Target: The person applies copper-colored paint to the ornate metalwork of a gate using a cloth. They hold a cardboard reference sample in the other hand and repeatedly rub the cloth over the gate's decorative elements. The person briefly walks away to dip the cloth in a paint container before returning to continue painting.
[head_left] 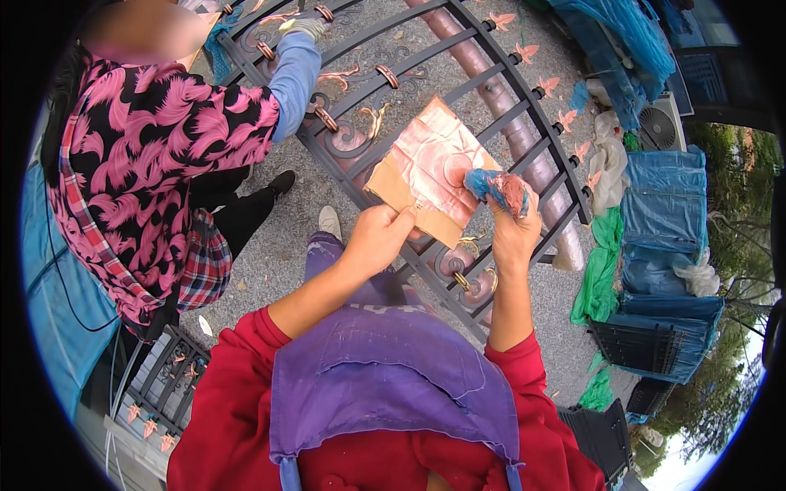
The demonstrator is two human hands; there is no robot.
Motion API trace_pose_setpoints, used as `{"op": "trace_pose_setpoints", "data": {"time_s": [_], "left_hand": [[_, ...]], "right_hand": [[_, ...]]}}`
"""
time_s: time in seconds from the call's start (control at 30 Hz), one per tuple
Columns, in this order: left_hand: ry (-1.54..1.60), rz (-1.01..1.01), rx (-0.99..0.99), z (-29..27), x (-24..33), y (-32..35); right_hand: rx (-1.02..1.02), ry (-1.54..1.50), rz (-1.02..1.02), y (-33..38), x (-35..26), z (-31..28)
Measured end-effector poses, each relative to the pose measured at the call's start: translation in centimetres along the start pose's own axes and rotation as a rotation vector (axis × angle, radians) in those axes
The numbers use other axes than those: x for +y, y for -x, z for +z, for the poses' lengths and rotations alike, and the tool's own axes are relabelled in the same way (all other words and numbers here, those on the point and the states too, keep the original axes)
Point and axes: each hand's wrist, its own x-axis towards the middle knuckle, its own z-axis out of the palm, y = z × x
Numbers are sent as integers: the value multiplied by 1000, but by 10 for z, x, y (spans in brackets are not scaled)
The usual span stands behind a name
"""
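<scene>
1. Step in hand, by the look of it: loading paint. Left hand (378,237) pinches the lower corner of a cardboard sheet (430,168) smeared w/ copper-pink paint, thumb on top, fingers underneath; sheet held tilted over the gate.
2. Right hand (514,233) closed tight around a blue rag (498,188) w/ copper stain on it; rag pressed to or just off the sheet's right edge, contact hard to tell.
3. Both held above a dark metal gate (458,90) lying flat on gravel (270,262); scrolls & leaf tips already copper-coloured in many spots.
4. Next move prob. calls for: a light dab on the wet patch, sheet kept steady, then rag carried down to a scroll near the hands w/o dripping on the dark bars.
5. Other person's gloved hand (307,26), blue sleeve, rests on the gate's upper part, well apart from the sheet.
6. Count: 1 cardboard sheet, 1 rag, 1 big gate in front + 1 smaller railing piece (164,385) at lower left; 2 bare hands, 1 gloved hand; 2 people.
7. Also about: blue tarps (663,204) & green cloth (602,270) piled at right.
</scene>
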Motion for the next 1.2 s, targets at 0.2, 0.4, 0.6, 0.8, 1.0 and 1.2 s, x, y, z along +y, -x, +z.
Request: {"op": "trace_pose_setpoints", "data": {"time_s": [0.2, 0.4, 0.6, 0.8, 1.0, 1.2], "left_hand": [[1, -16, -6, -6, -3, 1], [48, 10, 5, -7, -8, 0], [61, -9, 6, -14, -10, -2], [86, -30, 5, -14, -37, -7], [211, -27, 30, -9, -89, -5], [271, -126, 88, -26, -137, 6]], "right_hand": [[-58, 274, -113, -3, -9, 4], [-110, 269, -153, -2, -13, 7], [-172, 273, -108, -6, -15, -3], [-346, 224, -57, 6, -18, 11], [-414, 253, -51, 1, 6, 15], [-264, -40, 221, -34, 81, 27]]}}
